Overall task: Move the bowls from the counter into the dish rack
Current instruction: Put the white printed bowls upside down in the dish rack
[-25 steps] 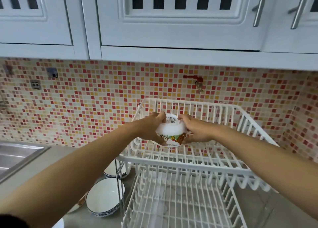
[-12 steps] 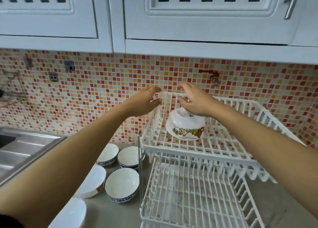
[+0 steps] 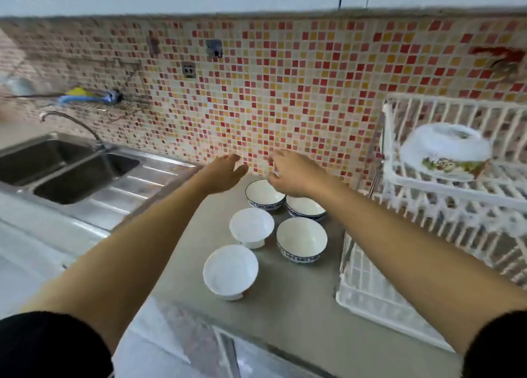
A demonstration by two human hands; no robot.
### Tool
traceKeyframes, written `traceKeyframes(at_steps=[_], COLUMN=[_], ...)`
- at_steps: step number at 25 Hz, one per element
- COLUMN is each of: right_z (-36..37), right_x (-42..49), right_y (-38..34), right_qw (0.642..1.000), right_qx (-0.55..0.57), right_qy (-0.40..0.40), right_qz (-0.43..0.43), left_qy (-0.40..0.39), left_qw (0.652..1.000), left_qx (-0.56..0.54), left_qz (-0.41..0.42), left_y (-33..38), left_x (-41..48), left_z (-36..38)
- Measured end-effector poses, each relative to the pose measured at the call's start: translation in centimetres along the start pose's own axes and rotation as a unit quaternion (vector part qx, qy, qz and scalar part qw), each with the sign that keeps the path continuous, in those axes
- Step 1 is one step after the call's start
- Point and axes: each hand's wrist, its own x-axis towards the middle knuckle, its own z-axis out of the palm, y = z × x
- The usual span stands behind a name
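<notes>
Several bowls stand on the grey counter (image 3: 285,306) left of the white two-tier dish rack (image 3: 445,189). Three have blue-patterned outsides: a back left one (image 3: 263,196), a back right one (image 3: 306,208) and a nearer one (image 3: 301,239). Two plain white bowls stand at the middle (image 3: 251,228) and the front (image 3: 230,270). A white bowl with a cartoon print (image 3: 443,152) lies upside down on the rack's upper tier. My left hand (image 3: 225,171) and my right hand (image 3: 291,172) hover empty, fingers apart, above the back bowls.
A steel double sink (image 3: 65,169) with a curved tap (image 3: 71,123) lies at the left. A mosaic tile wall (image 3: 256,92) runs behind the counter, with a small wire shelf (image 3: 94,101) on it. The rack's lower tier (image 3: 379,297) stands at the right.
Both hands let go of the cartoon-print bowl on the rack's upper tier and moved left and down over the counter bowls. The view swung left.
</notes>
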Motion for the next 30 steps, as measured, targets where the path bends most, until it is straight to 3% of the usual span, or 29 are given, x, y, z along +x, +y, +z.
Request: traceKeyframes(at_steps=[3, 6, 10, 13, 16, 20, 23, 27, 30], right_z=[10.1, 18.9, 27.1, 30.7, 27.7, 20.7, 13.5, 2.5, -5.1], right_x=[-1.0, -3.3, -5.6, -5.9, -5.7, -5.3, -4.9, -4.7, -6.2], right_y=[-2.2, -3.3, -5.1, -5.7, -6.8, -6.8, -6.1, -5.1, -3.4], right_qw=[0.985, 0.942, 0.88, 0.857, 0.863, 0.947, 0.965, 0.948, 0.941], right_qx=[0.065, 0.173, 0.354, 0.396, 0.377, 0.262, 0.218, 0.191, 0.116], right_qy=[-0.128, -0.21, -0.163, -0.109, -0.059, -0.048, 0.072, 0.226, 0.3], right_qz=[0.093, 0.195, 0.273, 0.312, 0.331, 0.181, 0.125, 0.119, 0.106], left_qy=[-0.094, -0.172, -0.233, -0.218, -0.178, -0.08, 0.028, 0.184, 0.238], left_qw=[0.994, 0.979, 0.955, 0.949, 0.959, 0.982, 0.985, 0.913, 0.873], left_qx=[0.021, 0.011, -0.045, -0.096, -0.085, -0.07, -0.157, -0.364, -0.416], left_qz=[-0.055, -0.11, -0.178, -0.206, -0.205, -0.154, -0.062, 0.021, 0.089], left_y=[-5.9, -9.8, -12.3, -12.4, -12.0, -12.3, -10.2, -2.3, 4.5], left_x=[-3.2, -6.2, -9.1, -9.5, -9.2, -7.7, -5.6, -3.5, -2.4], left_z=[6.8, 12.6, 17.6, 19.0, 18.2, 13.8, 8.2, 0.5, -4.1])
